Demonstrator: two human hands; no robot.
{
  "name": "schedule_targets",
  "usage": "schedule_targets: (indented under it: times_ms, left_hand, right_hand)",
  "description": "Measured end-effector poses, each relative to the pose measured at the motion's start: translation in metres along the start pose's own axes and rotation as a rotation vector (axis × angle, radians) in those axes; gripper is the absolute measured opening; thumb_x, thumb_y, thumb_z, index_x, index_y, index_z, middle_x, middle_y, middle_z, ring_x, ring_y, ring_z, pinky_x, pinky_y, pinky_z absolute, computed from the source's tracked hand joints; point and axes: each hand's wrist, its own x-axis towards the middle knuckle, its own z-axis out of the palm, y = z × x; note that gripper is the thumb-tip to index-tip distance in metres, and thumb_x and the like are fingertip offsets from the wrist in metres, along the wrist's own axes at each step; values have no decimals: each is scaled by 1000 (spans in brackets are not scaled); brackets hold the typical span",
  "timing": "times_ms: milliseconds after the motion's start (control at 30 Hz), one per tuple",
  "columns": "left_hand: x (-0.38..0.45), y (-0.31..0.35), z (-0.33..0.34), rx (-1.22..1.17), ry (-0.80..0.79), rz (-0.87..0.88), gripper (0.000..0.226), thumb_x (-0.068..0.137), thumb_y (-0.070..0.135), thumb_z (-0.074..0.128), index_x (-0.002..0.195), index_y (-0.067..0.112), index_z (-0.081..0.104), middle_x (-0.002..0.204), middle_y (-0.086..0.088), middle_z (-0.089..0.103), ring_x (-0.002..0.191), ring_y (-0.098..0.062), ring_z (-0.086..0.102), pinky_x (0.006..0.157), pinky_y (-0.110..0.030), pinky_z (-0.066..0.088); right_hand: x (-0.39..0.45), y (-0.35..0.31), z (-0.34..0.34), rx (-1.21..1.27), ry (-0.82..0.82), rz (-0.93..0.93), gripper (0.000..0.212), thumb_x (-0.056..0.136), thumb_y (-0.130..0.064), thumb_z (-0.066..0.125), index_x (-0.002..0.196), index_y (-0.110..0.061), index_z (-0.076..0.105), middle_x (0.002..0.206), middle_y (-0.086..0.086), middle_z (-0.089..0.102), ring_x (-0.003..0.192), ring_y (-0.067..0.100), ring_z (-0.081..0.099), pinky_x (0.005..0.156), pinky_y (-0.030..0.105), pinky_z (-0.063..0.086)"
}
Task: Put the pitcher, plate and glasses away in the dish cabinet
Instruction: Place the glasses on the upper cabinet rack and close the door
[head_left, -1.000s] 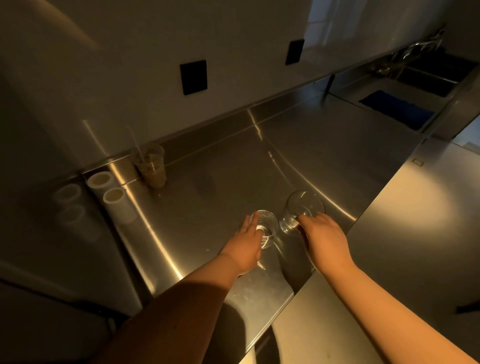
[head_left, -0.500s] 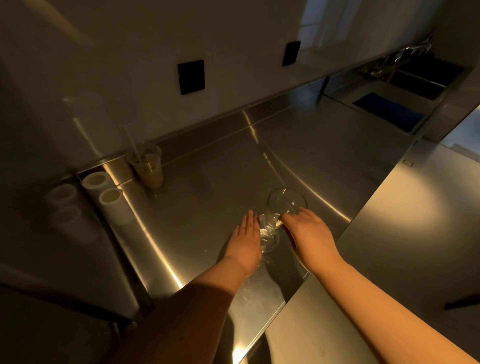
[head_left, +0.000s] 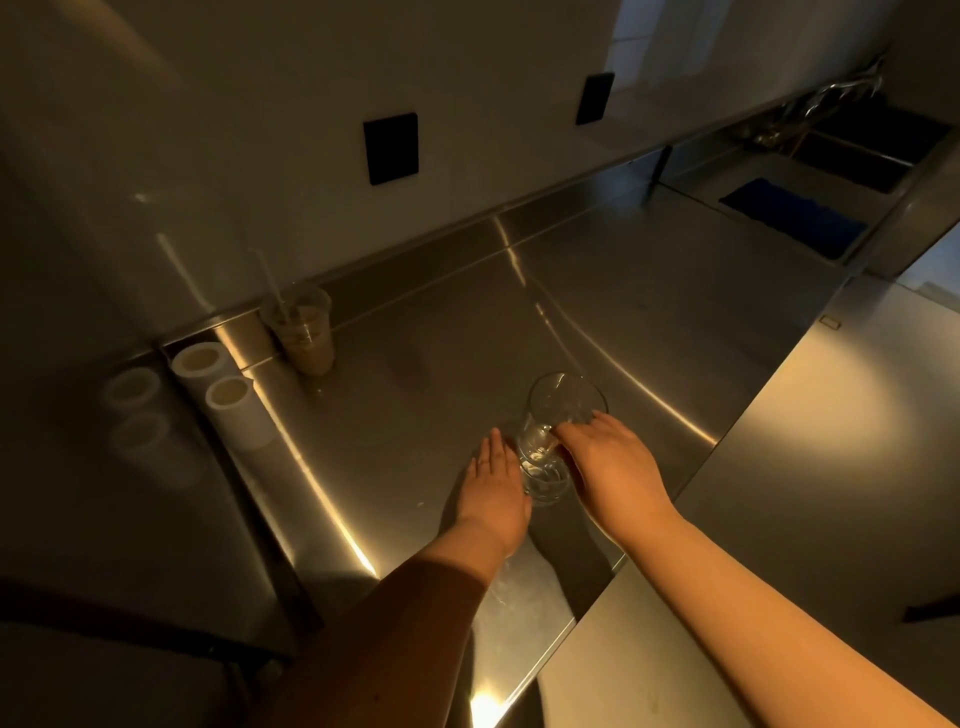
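Observation:
Two clear glasses are on the steel counter. The upper glass leans at a tilt with its base inside the lower glass. My right hand grips the upper glass low on its right side, fingers curled round it. My left hand lies with straight fingers against the left side of the lower glass; its thumb is hidden. No pitcher, plate or dish cabinet is in view.
A plastic cup of iced coffee with a straw stands at the back left, beside two white rolls. A sink with a blue cloth is far right. Another steel surface adjoins on the right.
My right hand has carried the right glass leftward and set its base into the glass by my left hand. My left hand has stayed at that glass.

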Motion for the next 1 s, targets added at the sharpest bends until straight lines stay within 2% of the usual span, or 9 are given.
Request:
schedule_targets:
  times_ms: [167,433,500,600,667,767,800,867,1000]
  left_hand:
    - [0,1,0,-11,2,-5,72,100,39,28,145,-3,-10,154,-22,-10,143,-32,-5,117,-38,6]
    - [-1,5,-3,-9,-1,13,69,101,38,26,145,-1,-10,154,-22,-12,143,-31,-7,117,-38,6]
    - [-1,5,-3,-18,3,17,68,101,38,25,145,-1,-10,154,-21,-11,143,-31,-6,117,-38,6]
    - [-2,5,-4,-54,-1,22,68,101,36,26,146,-1,-8,155,-21,-11,143,-30,-6,117,-37,5]
    - [-1,5,-4,-72,-9,27,68,101,36,27,146,-2,-7,155,-21,-10,144,-30,-6,117,-36,4]
    - [-1,6,-5,-130,-17,26,70,100,34,32,146,-1,-7,155,-20,-9,144,-28,-6,117,-35,4]
    - [-1,5,-5,-146,-17,27,70,100,33,34,146,-1,-7,155,-19,-9,144,-28,-6,117,-35,4]
    - [-2,5,-5,-166,-14,27,70,100,31,34,146,0,-7,156,-18,-9,144,-27,-5,117,-34,4]
    - [-1,6,-6,-174,-16,25,68,100,30,34,146,-1,-6,156,-18,-9,144,-27,-6,118,-34,4]
  right_hand:
    - [-9,6,5,-17,-19,-4,15,74,-5,71,80,-16,63,71,1,67,70,24,61,90,34,45]
    - [-14,12,30,-26,-134,17,10,85,-7,60,90,-14,64,83,4,69,84,26,62,105,35,36]
    - [-14,12,33,-15,-126,21,10,84,-5,60,88,-14,64,82,4,69,84,26,62,105,35,34]
    - [-18,14,37,42,-35,14,15,79,-3,66,90,-13,65,86,5,67,85,27,60,95,39,46]
    - [-24,13,44,132,85,77,35,76,-10,73,109,-12,62,110,8,61,105,26,55,93,37,47]
    - [-28,9,61,401,196,365,83,70,-23,81,139,-13,35,145,8,32,134,22,29,106,32,28]
    - [-26,8,67,507,198,460,94,68,-23,82,143,-14,26,148,8,27,136,21,27,106,28,26]
    - [-22,7,78,678,166,590,107,65,-21,84,147,-16,14,146,9,33,131,18,35,101,22,30]
    - [-16,9,92,787,151,662,114,61,-22,87,147,-19,11,135,10,50,118,17,50,90,21,38]
